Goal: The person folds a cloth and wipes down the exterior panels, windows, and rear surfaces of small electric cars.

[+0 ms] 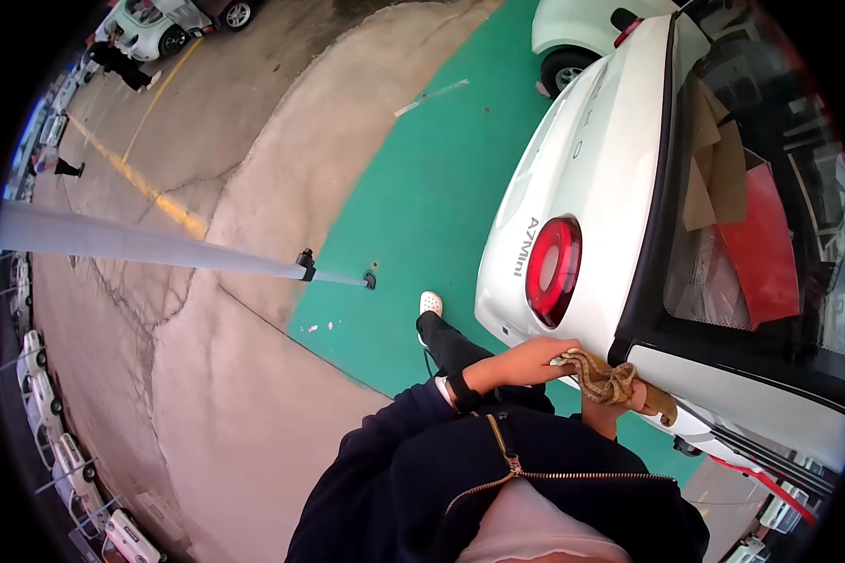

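My left hand (pixel 530 360), with a black band on its wrist, comes in from the left and is closed on the left end of a bunched brown cloth (pixel 603 377). On the cloth's other side, my right hand (pixel 612 411) grips it from below, its fingers partly covered by the folds. The cloth is crumpled and twisted between both hands. Right behind it stands the rear corner of a white car (pixel 591 206), with a round red tail light (pixel 554 272) just above my left hand. Whether the cloth touches the car I cannot tell.
Boxes and a red sheet (pixel 759 249) show through the car's rear window. A pale pole (pixel 160 246) slants over green flooring (pixel 385 216). Other cars (pixel 70 460) line the left edge. Two people stand at the upper left, one in dark clothes (pixel 117 61).
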A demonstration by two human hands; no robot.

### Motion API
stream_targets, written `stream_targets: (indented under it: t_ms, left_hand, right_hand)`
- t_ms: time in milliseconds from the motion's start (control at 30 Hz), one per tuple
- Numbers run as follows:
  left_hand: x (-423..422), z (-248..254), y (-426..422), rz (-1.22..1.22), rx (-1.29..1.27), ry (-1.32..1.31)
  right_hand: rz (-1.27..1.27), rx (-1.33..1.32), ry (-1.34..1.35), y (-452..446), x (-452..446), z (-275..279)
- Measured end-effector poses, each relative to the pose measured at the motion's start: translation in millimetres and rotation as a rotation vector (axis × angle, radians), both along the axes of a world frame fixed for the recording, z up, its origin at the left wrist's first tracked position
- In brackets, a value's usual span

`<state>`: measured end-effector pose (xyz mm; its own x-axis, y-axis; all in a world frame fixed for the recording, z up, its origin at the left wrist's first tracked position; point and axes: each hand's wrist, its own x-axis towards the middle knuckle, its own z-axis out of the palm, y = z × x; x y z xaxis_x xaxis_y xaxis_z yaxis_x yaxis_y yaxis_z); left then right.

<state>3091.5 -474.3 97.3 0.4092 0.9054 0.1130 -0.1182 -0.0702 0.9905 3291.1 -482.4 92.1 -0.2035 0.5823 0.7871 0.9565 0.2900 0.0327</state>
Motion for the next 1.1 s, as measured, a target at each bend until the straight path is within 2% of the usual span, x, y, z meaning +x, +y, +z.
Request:
stream_targets:
  t_ms: [67,100,167,267,333,367,433,533,600,733,800,833,867,933,1000,1067,1100]
  left_hand:
    - [-2.7,-6.3,7.9,-0.155,0.015,0.04]
    - [-12.0,6.2,14.7,-0.238,-0.047,0.057]
    - [-20.7,8.3,26.6,-0.3,-0.022,0.154]
    - [-35.9,10.9,46.5,-0.376,0.052,0.249]
    - [-43.4,9.6,53.5,-0.43,-0.04,0.168]
    - [-45.5,14.9,56.0,-0.455,-0.041,0.161]
    - [-48.5,27.1,69.7,-0.548,-0.2,0.136]
    - [-48.3,34.7,83.0,-0.548,-0.081,0.167]
    - [-50.6,36.2,89.7,-0.567,-0.08,0.155]
    - [-55.5,25.2,101.8,-0.592,-0.111,0.129]
    - [-58.1,25.2,108.9,-0.605,-0.106,0.128]
    - [-57.5,27.2,114.0,-0.629,-0.205,0.087]
    - [-57.8,28.9,120.7,-0.656,-0.302,0.049]
    - [-60.7,26.9,136.0,-0.693,-0.306,0.035]
    - [-66.7,25.5,155.2,-0.736,-0.306,0.016]
    - [-73.8,21.6,182.4,-0.755,-0.282,0.074]
    - [-74.8,6.8,192.5,-0.692,-0.194,-0.009]
  right_hand:
    - [-0.14,0.053,0.088,-7.2,-18.7,3.8]
    - [-0.2,0.08,0.143,-10.0,-25.5,4.5]
    - [-0.25,0.061,0.179,-13.2,-42.8,4.9]
    - [-0.336,0.037,0.263,-19.4,-53.0,-31.1]
    - [-0.381,0.098,0.201,-21.2,-56.8,-50.8]
    - [-0.318,0.083,0.339,-22.6,-63.0,-51.8]
    - [-0.249,0.072,0.483,-21.4,-73.4,-48.7]
    - [-0.178,-0.08,0.625,-19.2,-98.6,-18.5]
    - [-0.288,-0.041,0.548,-17.0,-97.4,-23.8]
    - [-0.379,0.095,0.18,1.2,-104.3,-16.2]
    - [-0.32,0.15,0.222,8.7,-113.3,-16.1]
    - [-0.334,0.153,0.219,8.5,-115.9,-19.7]
    - [-0.413,0.117,0.233,8.2,-119.3,-23.4]
    - [-0.515,0.088,0.238,9.8,-130.0,-24.6]
    - [-0.829,-0.219,0.066,15.1,-143.4,-21.9]
    - [-0.91,-0.173,0.002,57.7,-164.6,16.4]
    - [-0.918,-0.239,0.098,83.2,-174.7,32.6]
